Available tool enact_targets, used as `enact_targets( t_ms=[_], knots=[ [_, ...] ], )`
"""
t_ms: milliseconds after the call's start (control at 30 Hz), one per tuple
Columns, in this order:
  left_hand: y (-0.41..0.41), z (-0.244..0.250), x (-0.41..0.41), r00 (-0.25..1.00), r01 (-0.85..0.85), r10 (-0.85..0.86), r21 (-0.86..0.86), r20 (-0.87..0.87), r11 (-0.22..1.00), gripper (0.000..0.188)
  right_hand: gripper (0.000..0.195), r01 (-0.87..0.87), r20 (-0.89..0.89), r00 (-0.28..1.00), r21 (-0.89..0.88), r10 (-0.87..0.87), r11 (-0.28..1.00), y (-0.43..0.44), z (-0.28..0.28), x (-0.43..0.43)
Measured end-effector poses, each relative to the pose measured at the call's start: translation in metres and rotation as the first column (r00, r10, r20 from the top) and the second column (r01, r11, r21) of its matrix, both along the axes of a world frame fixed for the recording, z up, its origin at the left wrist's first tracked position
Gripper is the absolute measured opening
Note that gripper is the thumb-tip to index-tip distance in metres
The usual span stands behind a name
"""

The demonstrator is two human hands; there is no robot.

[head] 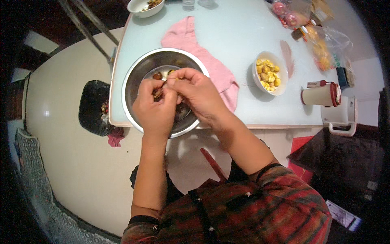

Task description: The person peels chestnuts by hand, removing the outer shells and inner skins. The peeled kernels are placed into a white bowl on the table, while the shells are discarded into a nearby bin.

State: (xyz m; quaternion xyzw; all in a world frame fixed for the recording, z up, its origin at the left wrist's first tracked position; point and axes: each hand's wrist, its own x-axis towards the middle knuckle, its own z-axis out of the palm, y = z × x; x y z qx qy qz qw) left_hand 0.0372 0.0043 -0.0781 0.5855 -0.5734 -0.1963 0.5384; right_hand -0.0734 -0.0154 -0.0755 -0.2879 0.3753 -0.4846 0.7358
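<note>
Over a round steel basin (129, 100) at the table's near left edge, my left hand (155, 108) and my right hand (195, 91) meet fingertip to fingertip. Both pinch a small brown piece, probably a chestnut or its shell, largely hidden by the fingers. Beneath them in the basin lie a few chestnuts (157, 75), one showing yellow flesh; the rest of its inside is covered by my hands. To the right, a white bowl (285, 73) holds many peeled yellow chestnuts (268, 74). A pink cloth (213, 61) lies behind and beside the basin.
A white bowl with scraps (147, 12) and a glass (188, 4) stand at the far edge. Bagged fruit (321, 50), a capped jar (299, 32), a lidded cup (320, 95) and a white appliance (341, 116) are at the right. A black bin (91, 106) stands left of the table.
</note>
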Motion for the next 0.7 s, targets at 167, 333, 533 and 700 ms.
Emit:
enact_targets(
  t_ms=[167, 333, 533, 700],
  knots=[
    [-0.002, 0.007, 0.008, 0.877, 0.071, 0.074, 0.279, -0.475, 0.958, 0.008, 0.017, -0.089, -0.017, 0.996, 0.115, 0.092, 0.989, -0.003, 0.007, -0.008],
    [-0.006, 0.016, 0.045, 0.744, -0.028, 0.127, 0.159, -0.656, 0.987, 0.008, 0.016, 0.070, -0.262, 0.960, -0.126, -0.101, 0.990, -0.013, 0.038, -0.061],
    [-0.017, 0.007, 0.128, 0.788, -0.425, 0.393, 0.043, -0.473, 0.904, 0.015, 0.015, 0.329, -0.661, 0.454, -0.499, -0.597, 0.802, -0.025, 0.042, -0.161],
    [-0.026, -0.032, 0.195, 0.759, -0.565, 0.579, 0.138, -0.299, 0.813, 0.011, 0.016, 0.145, -0.852, 0.015, -0.515, -0.523, 0.844, -0.027, 0.014, -0.226]
  ],
)
